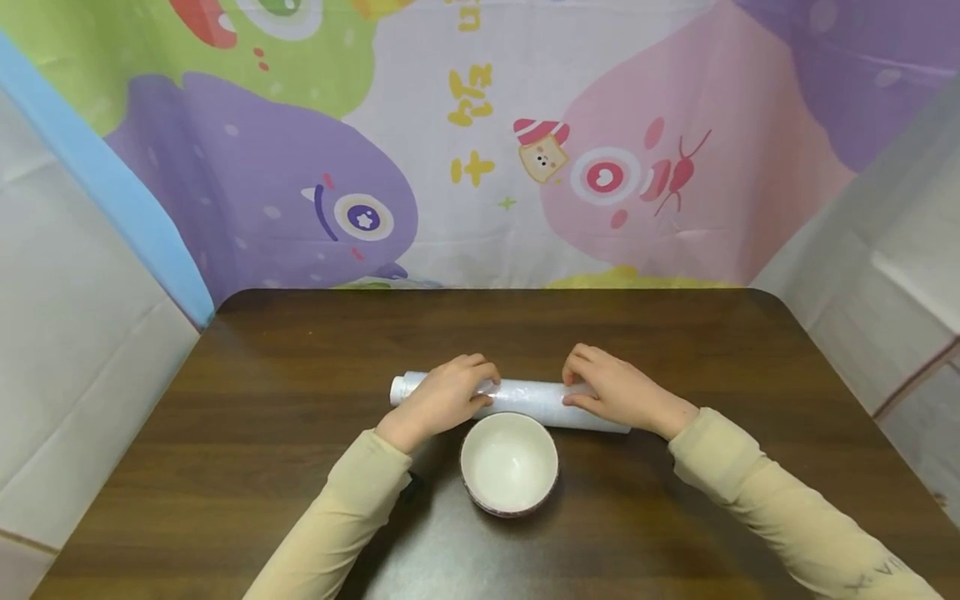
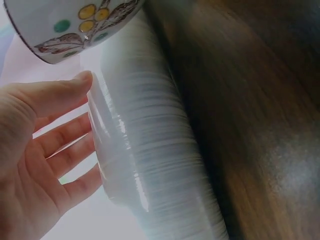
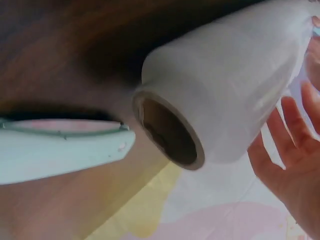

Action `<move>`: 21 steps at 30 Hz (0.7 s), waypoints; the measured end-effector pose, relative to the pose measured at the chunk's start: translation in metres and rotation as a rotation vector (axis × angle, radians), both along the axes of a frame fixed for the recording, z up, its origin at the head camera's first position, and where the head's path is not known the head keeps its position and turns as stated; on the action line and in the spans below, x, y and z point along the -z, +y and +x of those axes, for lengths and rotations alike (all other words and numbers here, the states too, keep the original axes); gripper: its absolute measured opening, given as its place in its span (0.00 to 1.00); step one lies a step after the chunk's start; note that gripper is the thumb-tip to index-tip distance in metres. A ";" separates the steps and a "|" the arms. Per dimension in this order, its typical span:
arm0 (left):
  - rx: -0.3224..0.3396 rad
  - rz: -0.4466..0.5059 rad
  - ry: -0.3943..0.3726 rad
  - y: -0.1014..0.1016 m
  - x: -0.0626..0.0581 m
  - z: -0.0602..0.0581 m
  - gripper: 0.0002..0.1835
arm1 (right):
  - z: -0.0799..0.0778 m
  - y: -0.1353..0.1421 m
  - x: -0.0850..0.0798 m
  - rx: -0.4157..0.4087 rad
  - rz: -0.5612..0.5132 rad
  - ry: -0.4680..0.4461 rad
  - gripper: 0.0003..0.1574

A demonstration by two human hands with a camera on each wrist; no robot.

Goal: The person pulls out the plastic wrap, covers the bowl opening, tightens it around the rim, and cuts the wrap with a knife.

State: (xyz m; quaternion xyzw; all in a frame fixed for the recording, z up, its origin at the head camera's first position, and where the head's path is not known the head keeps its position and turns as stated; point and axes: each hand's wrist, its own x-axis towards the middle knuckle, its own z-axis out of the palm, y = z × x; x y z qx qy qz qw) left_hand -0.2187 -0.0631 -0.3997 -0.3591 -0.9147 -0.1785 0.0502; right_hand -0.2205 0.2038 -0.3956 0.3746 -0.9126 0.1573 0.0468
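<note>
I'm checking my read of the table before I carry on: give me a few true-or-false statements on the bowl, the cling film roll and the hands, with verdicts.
1. The bowl stands nearer the person than the cling film roll. True.
2. The left hand is inside the bowl. False: the left hand is at the cling film roll.
3. The bowl is full of rice. False: its pale inside is bare.
4. The end of the roll facing the right wrist camera shows a hollow core. True.
5. The bowl's outside is plain. False: the left wrist view shows a painted pattern on it.
</note>
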 end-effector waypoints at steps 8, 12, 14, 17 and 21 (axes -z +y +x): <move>0.003 -0.001 -0.007 -0.001 0.000 0.000 0.09 | 0.003 -0.004 0.003 -0.097 0.015 0.121 0.08; -0.006 0.000 -0.001 -0.002 0.001 0.000 0.09 | 0.005 -0.007 0.005 -0.048 0.021 0.115 0.09; -0.008 0.001 -0.002 -0.002 0.001 0.000 0.09 | 0.006 -0.009 0.004 -0.026 0.033 0.087 0.10; -0.005 0.005 -0.012 -0.002 0.001 0.000 0.09 | 0.005 -0.007 0.000 -0.036 0.023 0.026 0.09; -0.003 0.010 -0.024 -0.002 0.002 0.000 0.09 | 0.001 0.000 -0.005 -0.135 0.001 0.010 0.08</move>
